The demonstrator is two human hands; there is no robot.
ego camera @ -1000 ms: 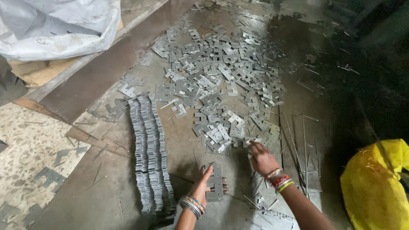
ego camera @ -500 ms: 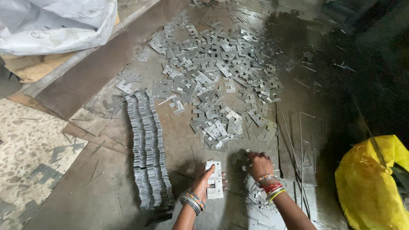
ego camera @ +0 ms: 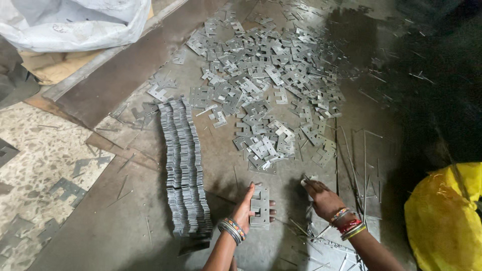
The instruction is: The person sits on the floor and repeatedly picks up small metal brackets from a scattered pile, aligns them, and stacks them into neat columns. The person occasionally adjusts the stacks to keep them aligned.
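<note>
- The left hand [ego camera: 246,208], low in the frame just left of centre, is closed on a small stack of flat metal plates [ego camera: 260,208], thumb on one edge and fingertips showing past the other; the stack stands upright off the floor.
- The right hand [ego camera: 324,199], just right of it, rests near the floor with the fingers curled together on a small pale piece [ego camera: 307,179] (too small to tell what it is, though the pinch looks closed).
- Both wrists wear bangles, metal ones on the left, coloured ones on the right.
- A long row of stacked plates [ego camera: 183,168] lies on edge to the left of the left hand, running from mid-frame down toward the bottom.
- A loose heap of plates [ego camera: 266,80] spreads over the upper centre of the frame, its nearest pieces just above the hands.
- Thin metal rods [ego camera: 364,165] lie on the floor right of the right hand.
- A yellow bag [ego camera: 444,221] sits at lower right; a white sack [ego camera: 75,20] at upper left.
</note>
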